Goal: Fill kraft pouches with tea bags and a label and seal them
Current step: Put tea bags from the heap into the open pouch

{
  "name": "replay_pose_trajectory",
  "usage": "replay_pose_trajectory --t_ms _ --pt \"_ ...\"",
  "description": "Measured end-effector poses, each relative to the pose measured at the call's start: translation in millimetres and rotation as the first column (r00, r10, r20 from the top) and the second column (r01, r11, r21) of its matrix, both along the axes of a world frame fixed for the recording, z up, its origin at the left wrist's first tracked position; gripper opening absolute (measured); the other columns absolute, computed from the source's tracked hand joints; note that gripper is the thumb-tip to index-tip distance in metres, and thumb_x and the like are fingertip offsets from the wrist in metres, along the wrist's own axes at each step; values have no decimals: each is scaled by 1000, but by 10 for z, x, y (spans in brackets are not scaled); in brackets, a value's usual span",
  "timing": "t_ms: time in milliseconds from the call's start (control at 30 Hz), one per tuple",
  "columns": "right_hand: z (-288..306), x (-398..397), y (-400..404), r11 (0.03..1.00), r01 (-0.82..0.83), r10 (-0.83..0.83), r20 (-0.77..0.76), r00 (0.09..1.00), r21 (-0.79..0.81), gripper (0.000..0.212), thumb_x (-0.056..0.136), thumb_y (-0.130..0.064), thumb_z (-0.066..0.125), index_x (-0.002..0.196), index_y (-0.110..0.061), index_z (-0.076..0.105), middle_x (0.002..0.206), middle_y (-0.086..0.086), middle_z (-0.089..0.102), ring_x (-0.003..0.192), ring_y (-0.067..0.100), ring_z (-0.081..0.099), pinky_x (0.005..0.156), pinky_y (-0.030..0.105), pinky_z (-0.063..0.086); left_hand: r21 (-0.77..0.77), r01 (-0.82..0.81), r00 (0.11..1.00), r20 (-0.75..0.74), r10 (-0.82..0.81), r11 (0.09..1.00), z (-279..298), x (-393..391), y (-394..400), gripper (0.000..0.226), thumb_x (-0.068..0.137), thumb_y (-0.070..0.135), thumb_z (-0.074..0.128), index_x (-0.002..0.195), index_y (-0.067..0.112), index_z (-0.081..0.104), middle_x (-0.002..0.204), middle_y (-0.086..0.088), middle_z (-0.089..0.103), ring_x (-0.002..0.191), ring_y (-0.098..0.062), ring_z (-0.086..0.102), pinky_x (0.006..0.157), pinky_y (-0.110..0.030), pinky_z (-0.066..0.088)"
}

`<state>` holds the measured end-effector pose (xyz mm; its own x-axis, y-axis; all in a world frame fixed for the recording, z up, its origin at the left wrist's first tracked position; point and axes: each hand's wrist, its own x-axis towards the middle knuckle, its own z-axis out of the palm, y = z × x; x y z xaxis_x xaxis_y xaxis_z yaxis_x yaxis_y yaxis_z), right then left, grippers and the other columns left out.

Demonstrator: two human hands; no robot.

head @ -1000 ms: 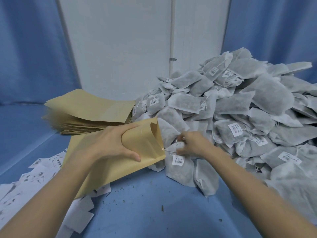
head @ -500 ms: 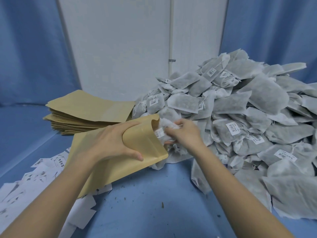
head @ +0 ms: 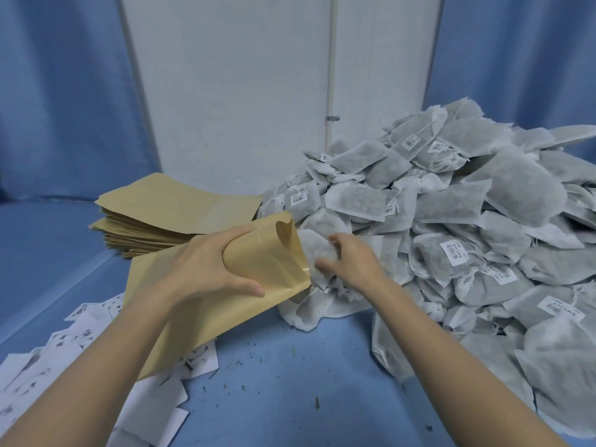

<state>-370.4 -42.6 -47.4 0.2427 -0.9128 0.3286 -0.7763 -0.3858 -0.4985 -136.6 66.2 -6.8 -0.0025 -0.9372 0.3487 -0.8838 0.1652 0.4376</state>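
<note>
Blue cloth covers the work surface (head: 274,366), and small dark crumbs of tea lie scattered on it near the middle. The same blue continues in the curtains (head: 64,108) at 10 o'clock and at 2 o'clock, and between them, at 12 o'clock, stands a white wall panel (head: 242,91) with a thin vertical pipe (head: 329,75) on it.

The left hand (head: 213,269) grips a kraft pouch (head: 258,272) near its open end, with the thumb on the near side and the fingers curled around the far side, so the mouth is squeezed open and faces toward 3 o'clock. The pouch is tilted, and its lower end points toward 7 o'clock above the surface.

The right hand (head: 351,262) holds a tea bag (head: 314,250) just at the mouth of the pouch; its fingers are curled on the bag, which touches the edge of the opening. How far the bag is inside cannot be told.

At 3 o'clock a large pile of tea bags (head: 467,237) rises from the surface, grey-white, many with small printed tags. At 10 o'clock from the hands lies a stack of flat kraft pouches (head: 167,214), just beside the pile. At 7 o'clock white paper labels (head: 64,359) with dark print are spread loosely on the cloth, some of them under the held pouch.
</note>
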Motion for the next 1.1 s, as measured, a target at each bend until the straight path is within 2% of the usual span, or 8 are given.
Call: replay_pose_trajectory --t_ms 100,333,567,800,867,933,1000,1100 --pt "-52 113 -62 1000 10 -10 -17 1000 -10 50 77 -36 71 117 -14 51 106 3 58 101 21 55 76 30 43 17 -8 999 35 8 1000 -27 12 -23 94 29 76 75 113 73 32 91 50 46 94 4 43 70 -13 34" --pt "324 -389 10 980 -191 115 640 760 51 8 81 -23 71 88 -26 73 87 -9 72 85 8 66 74 24 52 23 -17 999 40 16 1000 -70 111 -68 91 27 76 73 110 75 37 100 38 55 102 -4 50 79 -27 42" --pt "517 94 273 906 -408 347 356 868 113 3 79 -18 71 79 -20 73 68 -17 65 67 -4 58 61 8 40 -14 93 992 82 -91 996 -79 -25 -56 98 35 62 87 124 58 45 93 63 37 92 30 33 77 5 27" --pt "351 497 383 716 -618 595 181 783 324 23 91 -4 52 112 -10 57 108 8 60 91 11 51 74 14 42 32 136 988 75 -138 990 -60 -76 -87 98 36 63 86 120 71 36 99 52 47 102 12 45 80 -12 36" --pt "351 401 270 843 -520 447 354 821 140 12 88 -9 56 87 -16 66 88 3 66 79 7 55 72 21 44 17 99 992 73 -100 995 -51 -12 -79 97 35 66 85 116 74 34 96 55 44 101 12 43 78 -12 35" --pt "314 259 69 986 -167 161 388 908 -19 14 86 -19 59 91 -19 72 93 0 71 86 7 60 79 21 45 12 42 997 64 -42 999 -41 62 -77 98 32 70 82 118 69 35 97 52 43 102 6 44 77 -19 36" --pt "209 148 -146 984 140 -124 148 981 -106 36 83 -31 63 116 -15 62 120 7 59 111 21 53 94 28 41 14 6 999 54 -7 1000 -40 120 -83 99 31 73 79 120 66 37 99 50 45 101 3 44 75 -22 36" --pt "28 110 -300 954 293 -299 -147 943 -59 73 74 -50 70 126 -8 43 129 14 48 116 34 44 96 38 37 24 -29 999 42 28 999 -63 147 -103 101 35 68 83 126 60 39 107 40 49 104 -1 45 79 -26 36"
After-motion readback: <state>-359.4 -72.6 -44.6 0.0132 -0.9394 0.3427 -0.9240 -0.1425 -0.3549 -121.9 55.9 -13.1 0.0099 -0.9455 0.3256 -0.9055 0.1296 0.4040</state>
